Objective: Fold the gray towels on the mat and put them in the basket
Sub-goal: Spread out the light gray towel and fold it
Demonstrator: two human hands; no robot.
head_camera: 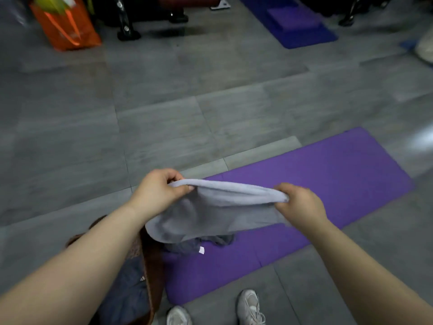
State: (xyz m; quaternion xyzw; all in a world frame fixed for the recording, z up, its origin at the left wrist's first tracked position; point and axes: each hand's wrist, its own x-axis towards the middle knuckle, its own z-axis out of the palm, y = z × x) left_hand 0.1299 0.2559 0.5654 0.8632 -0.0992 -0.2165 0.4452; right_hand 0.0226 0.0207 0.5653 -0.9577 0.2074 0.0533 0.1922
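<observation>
Overhead-lit, gray towel (218, 207) taut between left hand (159, 191) and right hand (300, 202).

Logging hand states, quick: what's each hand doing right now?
Left hand: closed, pinching one end of the gray towel held above the mat.
Right hand: closed, gripping the other end of the same towel.

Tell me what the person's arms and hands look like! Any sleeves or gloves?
Both are bare. The left hand and right hand have no gloves, and no rings show on the fingers. The left forearm and right forearm have no sleeves in view, and no watch or bracelet shows at either wrist.
</observation>
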